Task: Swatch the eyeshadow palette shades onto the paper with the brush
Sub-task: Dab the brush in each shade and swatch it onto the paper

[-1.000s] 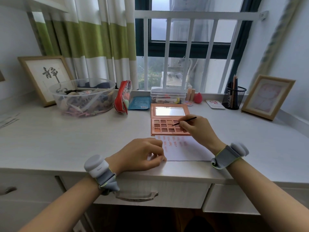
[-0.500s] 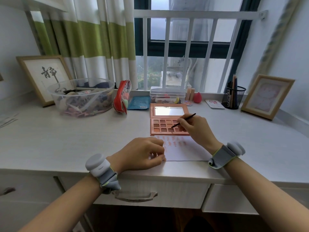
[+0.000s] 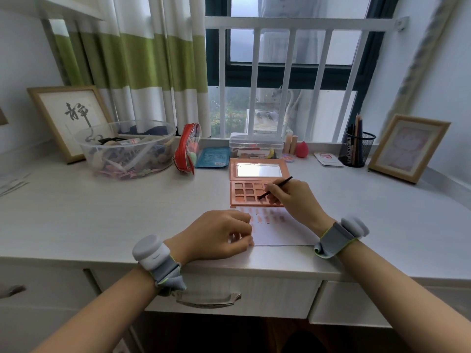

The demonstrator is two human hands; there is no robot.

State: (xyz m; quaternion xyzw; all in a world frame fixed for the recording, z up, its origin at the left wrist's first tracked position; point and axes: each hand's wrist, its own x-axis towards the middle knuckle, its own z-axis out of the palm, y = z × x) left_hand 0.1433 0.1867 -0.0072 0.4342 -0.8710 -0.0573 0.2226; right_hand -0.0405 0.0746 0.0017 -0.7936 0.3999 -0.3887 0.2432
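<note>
Palette (image 3: 244,193) open on desk (image 3: 102,212), just behind paper (image 3: 280,233). Swatches fill two short rows; lower sheet blank, more shades left, I judge. My right hand (image 3: 290,200) pinches brush (image 3: 276,187), tip in pan. My left hand (image 3: 219,234), fingers curled, steadies paper.

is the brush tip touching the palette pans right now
Touching, as far as the head view shows: the brush, pinched in the right hand, slants down with its tip meeting a front-row pan of the palette, no gap visible.
</note>
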